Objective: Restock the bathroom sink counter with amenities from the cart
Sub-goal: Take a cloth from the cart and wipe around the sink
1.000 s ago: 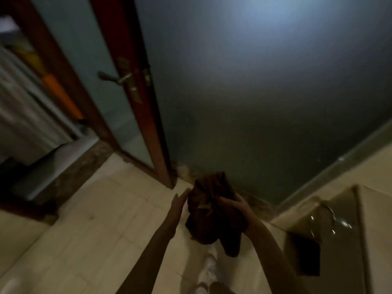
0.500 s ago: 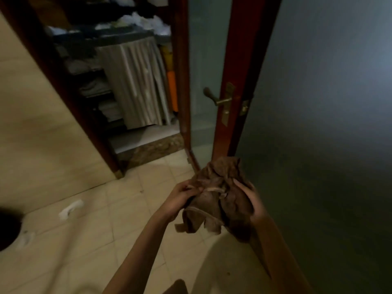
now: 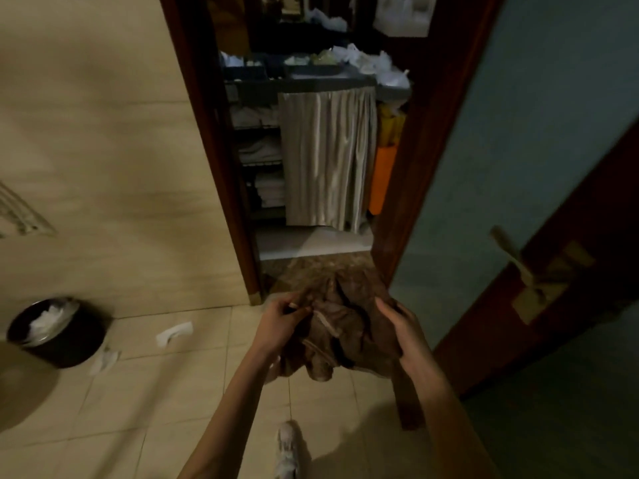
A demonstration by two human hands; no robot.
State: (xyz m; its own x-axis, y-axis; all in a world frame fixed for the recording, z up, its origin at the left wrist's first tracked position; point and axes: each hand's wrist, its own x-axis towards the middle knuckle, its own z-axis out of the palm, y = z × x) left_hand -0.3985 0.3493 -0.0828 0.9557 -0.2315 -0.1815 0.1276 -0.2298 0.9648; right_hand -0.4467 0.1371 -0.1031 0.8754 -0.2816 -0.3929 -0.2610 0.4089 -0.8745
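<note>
**Ana:** What are the hands holding?

**Ben:** A crumpled brown cloth (image 3: 345, 326). The left hand (image 3: 280, 321) has a tight grip and pinches a pale edge near the top. The right hand (image 3: 403, 333) has its grip curled round the other side. Both hands are full.

**Ana:** Where is the stuff for the sink?

**Ben:** Out there, through the doorway (image 3: 207, 150). The cart (image 3: 311, 86) stands just past it. It has a pale curtain (image 3: 326, 157) down its front and white bags (image 3: 366, 60) piled on top. I cannot tell which small things are on it, because it is too dark and far. The sink table is not in view.

**Ana:** So what could go wrong?

**Ben:** I think the big one is full hands. With both grips on the cloth, nothing new can be picked up from the cart until the cloth is put down somewhere.

**Ana:** Anything else?

**Ben:** A long end (image 3: 409, 406) of the cloth hangs down low beside the right arm, near the shoe (image 3: 288, 447). A foot could catch it and cause a trip. There are also white paper scraps (image 3: 174, 333) on the floor (image 3: 193, 392) by the black bin (image 3: 69, 344). Stepping on one could make a slip. And the open door (image 3: 570, 288) is close on the right, so an elbow might bump it.
</note>
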